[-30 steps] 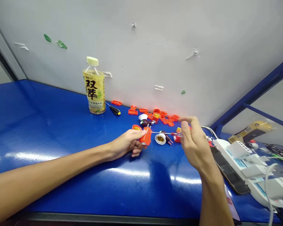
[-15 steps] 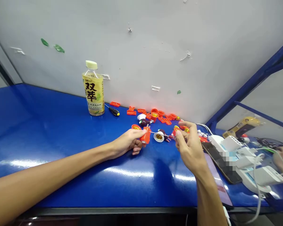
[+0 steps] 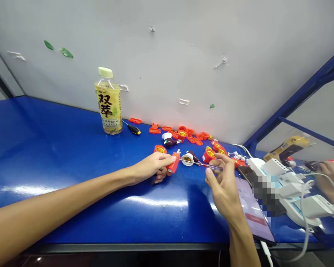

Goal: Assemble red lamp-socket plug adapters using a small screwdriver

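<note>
My left hand (image 3: 152,169) grips an orange plug adapter (image 3: 174,162) just above the blue table (image 3: 72,155). My right hand (image 3: 222,181) pinches a thin screwdriver (image 3: 204,165) with a clear reddish handle; its metal shaft points left, with its tip close to the adapter. A white lamp socket with a brass inside (image 3: 187,159) lies just behind the shaft. Several orange sockets (image 3: 213,151) and orange plastic parts (image 3: 183,132) are scattered behind both hands, near the wall.
A yellow tea bottle (image 3: 108,102) stands at the back left beside a black-and-yellow screwdriver (image 3: 133,128). A phone (image 3: 254,213) lies at the right of my right hand, then white power strips with chargers (image 3: 295,193). Another person's hand (image 3: 330,176) is at the far right.
My right hand has dropped lower and nearer with the screwdriver, and its fingers have shifted along the handle. My left hand stays on the adapter. Another person's hand has come in at the right.
</note>
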The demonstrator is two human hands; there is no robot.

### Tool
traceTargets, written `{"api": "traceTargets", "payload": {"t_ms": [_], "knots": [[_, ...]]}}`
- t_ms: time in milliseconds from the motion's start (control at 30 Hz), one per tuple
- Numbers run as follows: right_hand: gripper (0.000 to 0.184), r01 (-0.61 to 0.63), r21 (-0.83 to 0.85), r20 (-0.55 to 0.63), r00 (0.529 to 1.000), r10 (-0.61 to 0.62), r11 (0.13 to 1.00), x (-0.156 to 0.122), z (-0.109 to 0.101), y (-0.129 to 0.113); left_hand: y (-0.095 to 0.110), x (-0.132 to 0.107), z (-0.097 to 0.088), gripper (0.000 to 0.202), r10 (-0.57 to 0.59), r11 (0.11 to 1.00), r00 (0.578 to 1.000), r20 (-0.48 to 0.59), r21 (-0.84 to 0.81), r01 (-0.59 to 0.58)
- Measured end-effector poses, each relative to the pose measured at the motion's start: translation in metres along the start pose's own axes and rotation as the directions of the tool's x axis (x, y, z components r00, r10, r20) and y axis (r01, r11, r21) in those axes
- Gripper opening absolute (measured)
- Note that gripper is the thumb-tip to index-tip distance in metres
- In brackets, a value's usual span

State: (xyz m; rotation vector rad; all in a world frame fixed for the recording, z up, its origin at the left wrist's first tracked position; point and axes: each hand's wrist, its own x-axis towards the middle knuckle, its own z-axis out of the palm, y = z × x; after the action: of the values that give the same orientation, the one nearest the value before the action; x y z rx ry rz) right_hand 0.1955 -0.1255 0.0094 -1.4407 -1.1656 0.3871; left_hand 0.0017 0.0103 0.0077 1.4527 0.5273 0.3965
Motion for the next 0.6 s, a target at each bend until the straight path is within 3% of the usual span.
{"api": "traceTargets", "payload": {"t_ms": [167,333,533,600], "knots": [[0.039,-0.113,-0.024,0.053,0.992,0.114,0.993,-0.0014,-0.0011,0.0026,0.0018,0.0006,0.0010,0.054,0.005,0.999,1.000,-0.006,0.039,-0.005],[0.037,-0.057,-0.007,0.000,0.998,0.057,0.998,-0.0019,-0.0011,0.0025,0.0021,0.0002,0.0006,0.053,0.003,0.997,1.000,0.006,0.071,-0.004],[0.033,-0.072,-0.041,0.040,0.997,0.073,0.997,-0.0035,-0.0002,0.0038,0.0033,-0.0002,0.0011,0.053,0.016,0.995,1.000,0.004,0.100,-0.016],[0.031,-0.023,-0.061,0.016,1.000,0.025,0.998,-0.0036,-0.0004,0.0056,0.0036,-0.0006,0.0013,0.053,0.023,0.993,1.000,0.009,0.117,-0.024]]}}
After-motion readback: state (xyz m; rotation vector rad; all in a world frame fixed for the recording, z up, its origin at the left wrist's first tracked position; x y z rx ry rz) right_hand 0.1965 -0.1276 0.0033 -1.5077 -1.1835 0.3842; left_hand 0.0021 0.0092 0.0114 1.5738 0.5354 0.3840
